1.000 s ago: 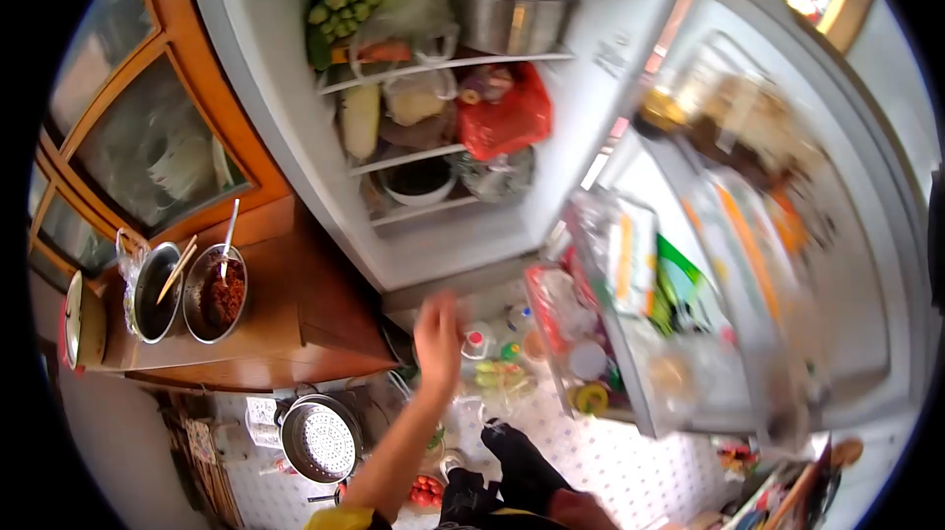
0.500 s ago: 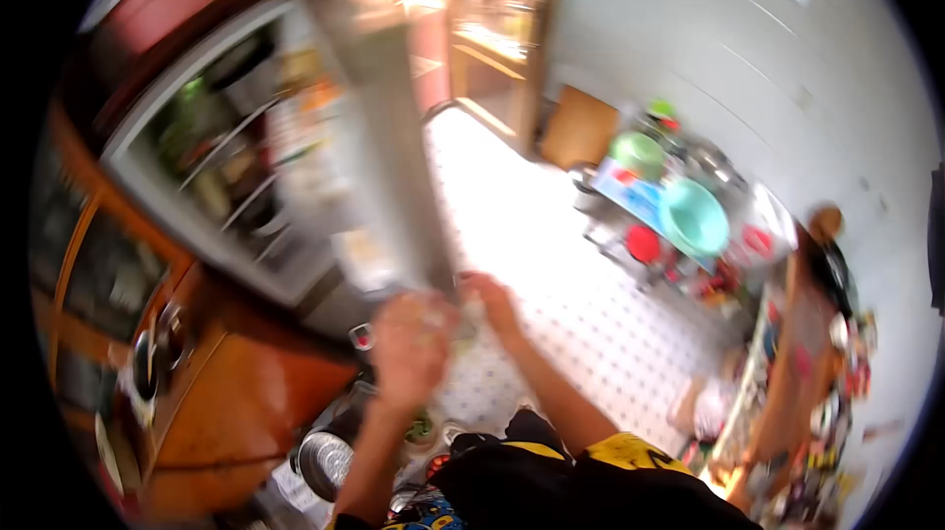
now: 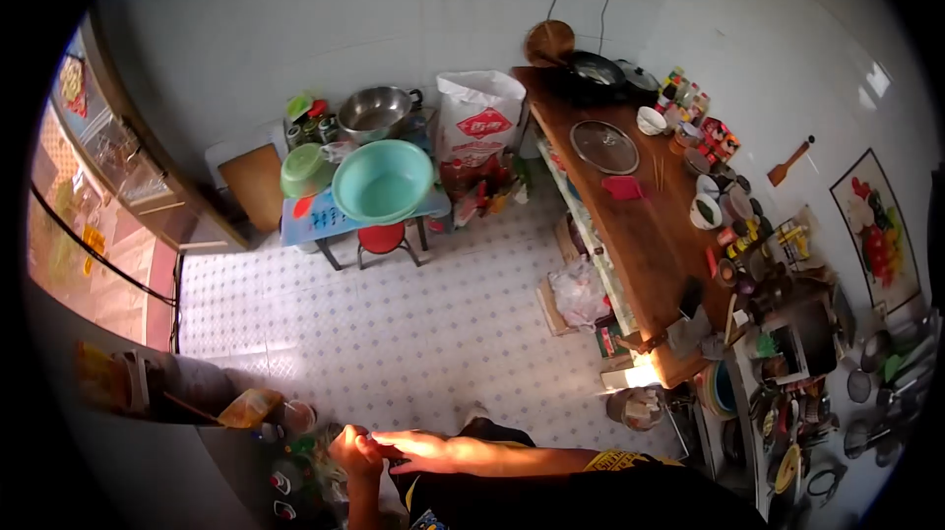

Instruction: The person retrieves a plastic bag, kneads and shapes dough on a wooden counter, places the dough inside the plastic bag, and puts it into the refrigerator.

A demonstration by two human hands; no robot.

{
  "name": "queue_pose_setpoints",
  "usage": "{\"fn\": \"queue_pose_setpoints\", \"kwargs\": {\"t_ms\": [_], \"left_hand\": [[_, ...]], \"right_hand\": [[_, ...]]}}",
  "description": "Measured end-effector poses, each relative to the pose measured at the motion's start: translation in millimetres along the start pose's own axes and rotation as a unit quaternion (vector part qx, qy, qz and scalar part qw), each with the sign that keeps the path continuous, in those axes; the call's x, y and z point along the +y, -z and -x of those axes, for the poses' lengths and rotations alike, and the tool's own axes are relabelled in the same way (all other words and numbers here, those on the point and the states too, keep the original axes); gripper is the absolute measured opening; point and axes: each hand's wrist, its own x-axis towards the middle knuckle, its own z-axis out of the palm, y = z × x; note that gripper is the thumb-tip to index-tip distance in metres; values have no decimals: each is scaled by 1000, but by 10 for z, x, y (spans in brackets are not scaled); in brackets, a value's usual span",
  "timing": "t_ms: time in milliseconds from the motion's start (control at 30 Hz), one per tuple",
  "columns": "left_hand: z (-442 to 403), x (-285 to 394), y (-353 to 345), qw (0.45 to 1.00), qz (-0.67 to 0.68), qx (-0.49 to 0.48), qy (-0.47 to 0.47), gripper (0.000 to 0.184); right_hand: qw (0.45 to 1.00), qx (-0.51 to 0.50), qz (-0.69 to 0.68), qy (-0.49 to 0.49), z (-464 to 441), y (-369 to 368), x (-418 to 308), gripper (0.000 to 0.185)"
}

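Observation:
My left hand [image 3: 356,451] is closed, at the bottom of the view left of the middle, knuckles up. Touching it from the right is my right hand [image 3: 418,447], partly in bright sunlight, with thumb and fingers brought together at the left hand's fingertips. Whatever sits between the fingers is too small and covered to make out. A pale, thin-looking patch [image 3: 390,498] shows just below the hands; I cannot tell what it is. Green and clear items [image 3: 313,451] lie to the left of my left hand, partly in shadow.
Across the tiled floor [image 3: 394,333], a low table holds a turquoise basin [image 3: 382,182], with a red stool [image 3: 381,238] beneath. A white sack [image 3: 479,117] stands beside it. On the right runs a wooden counter [image 3: 645,235] with a glass lid [image 3: 604,146]. An open door [image 3: 162,186] is at left.
My view has swung right, away from the opened fridge, toward the low table and the counter. My hands have come together, lower and further left in the view.

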Motion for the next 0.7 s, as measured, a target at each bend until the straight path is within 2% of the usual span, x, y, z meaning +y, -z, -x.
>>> {"fn": "queue_pose_setpoints", "kwargs": {"t_ms": [33, 67, 100, 133, 167, 200, 267, 300, 333, 367, 400, 467, 500, 533, 567, 600, 633, 667, 700], "left_hand": [[-210, 66, -252, 986, 77, 3, 151, 52], [-584, 317, -324, 922, 94, -116, 358, 59], [-813, 495, -628, 833, 318, -86, 444, 60], [-1024, 663, -961, 689, 517, -50, 506, 63], [-1313, 913, -1187, 542, 639, -120, 532, 64], [-1541, 1119, -1507, 536, 638, -209, 511, 58], [-1816, 1101, -2183, 498, 621, -254, 550, 56], [-1890, 1021, -2625, 516, 610, -268, 538, 50], [-2054, 1018, -3047, 535, 605, -283, 517, 44], [-2411, 1367, -3156, 564, 584, -302, 500, 38], [-2684, 1400, -3430, 562, 575, -319, 502, 38], [-3199, 1523, -3921, 516, 529, -377, 559, 34], [-3461, 1568, -4202, 530, 494, -381, 574, 33], [-3684, 1597, -4476, 570, 446, -395, 565, 32], [-3904, 1637, -4688, 608, 413, -408, 543, 30], [-4124, 1683, -4919, 644, 376, -418, 518, 29], [-4357, 1790, -5107, 664, 363, -437, 486, 29], [-4608, 1583, -5542, 652, 345, -468, 488, 30], [-4740, 1454, -5909, 644, 323, -494, 487, 33]], "right_hand": [[995, -92, 41, 29, 264, 255, -374, 47], [992, -121, 0, 42, 401, 457, -632, 46], [986, -145, -61, 58, 575, 650, -899, 45], [975, -173, -118, 74, 703, 802, -1187, 43], [973, -158, -131, 106, 680, 1012, -1337, 41], [976, -124, -153, 95, 541, 1420, -1419, 38], [975, -56, -194, 96, 309, 2227, -1596, 33], [973, 83, -185, 107, 397, 2506, -1837, 26], [961, 146, -178, 154, 520, 2809, -2089, 23], [952, 249, -83, 156, 519, 3420, -2231, 24], [906, 363, -28, 214, 761, 3729, -2542, 26], [799, 500, -51, 329, 1070, 5011, -2918, 25], [749, 557, -55, 353, 1397, 5488, -3204, 26], [673, 570, -73, 466, 1675, 6136, -3266, 29], [621, 709, 69, 328, 2135, 6465, -3612, 35], [458, 843, 265, 94, 2383, 7103, -3787, 40], [375, 908, 181, 54, 2703, 7431, -3999, 37], [293, 952, 87, 21, 2765, 7852, -4388, 34], [304, 949, 77, 20, 2589, 8274, -4610, 34]]}}
